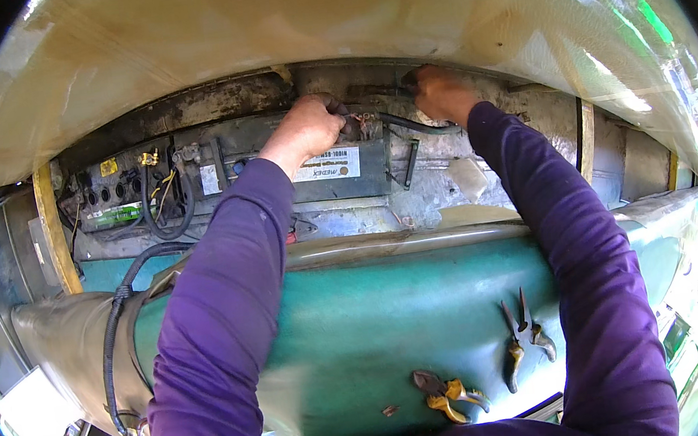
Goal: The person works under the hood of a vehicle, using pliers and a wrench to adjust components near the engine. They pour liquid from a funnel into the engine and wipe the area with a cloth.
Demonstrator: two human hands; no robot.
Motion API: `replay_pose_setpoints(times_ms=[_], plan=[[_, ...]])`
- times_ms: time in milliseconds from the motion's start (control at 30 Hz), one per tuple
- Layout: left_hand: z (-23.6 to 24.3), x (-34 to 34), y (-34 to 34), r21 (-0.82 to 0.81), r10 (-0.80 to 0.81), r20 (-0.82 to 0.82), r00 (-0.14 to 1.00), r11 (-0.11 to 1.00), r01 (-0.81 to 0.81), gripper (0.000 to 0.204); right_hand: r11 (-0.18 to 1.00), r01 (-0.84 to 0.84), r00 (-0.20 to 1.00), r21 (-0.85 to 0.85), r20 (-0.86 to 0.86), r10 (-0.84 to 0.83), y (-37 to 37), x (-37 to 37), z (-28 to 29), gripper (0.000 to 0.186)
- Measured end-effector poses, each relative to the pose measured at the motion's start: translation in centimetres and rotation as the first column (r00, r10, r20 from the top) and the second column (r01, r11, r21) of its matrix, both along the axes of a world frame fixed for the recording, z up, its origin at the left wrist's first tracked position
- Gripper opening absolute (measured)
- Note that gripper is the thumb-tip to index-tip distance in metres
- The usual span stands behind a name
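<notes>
My left hand (309, 128) is closed in a pinch at the right end of a long grey battery (260, 195) with a white label. Frayed copper wire (365, 119) shows just right of its fingertips, where a black cable (416, 124) meets the battery's end. What the fingertips pinch is too small to make out. To the right, my right hand (442, 94) is raised near the back wall of the compartment, above that cable. Its fingers are curled and slightly blurred around something dark that I cannot identify. Both arms reach forward over a teal padded surface (410, 297).
Long-nose pliers (520, 341) and yellow-handled cutting pliers (450, 394) lie on the teal padding near me. A second battery (109, 194) with round caps and looped cables stands at left. A tan cover (300, 17) overhangs the compartment; wooden posts (56, 230) flank it.
</notes>
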State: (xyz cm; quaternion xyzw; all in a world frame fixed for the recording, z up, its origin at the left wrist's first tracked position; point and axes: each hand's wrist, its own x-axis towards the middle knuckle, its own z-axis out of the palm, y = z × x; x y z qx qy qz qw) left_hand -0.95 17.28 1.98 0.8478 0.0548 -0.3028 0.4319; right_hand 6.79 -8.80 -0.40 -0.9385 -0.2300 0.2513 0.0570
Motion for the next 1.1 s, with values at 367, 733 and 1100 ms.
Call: replay_pose_setpoints(times_ms=[367,733,1100], plan=[[0.1,0.2,0.3,0.150,-0.083,-0.024,0.996,0.985,0.085,0.048,0.993,-0.086,0.992,-0.080,-0.101,0.078,3.1,1.2,0.8,0.028],[-3.0,0.1,-0.7,-0.110,0.026,-0.048,0.999,0.993,-0.031,0.042,0.963,-0.221,0.975,0.157,0.041,0.217,-4.0,-3.7,3.8,0.026],[-1.0,-0.8,-3.1,-0.363,0.287,-0.342,0.895,0.838,-0.407,0.022,0.965,-0.205,0.974,0.166,-0.061,0.217,-3.9,-2.5,4.6,0.027]])
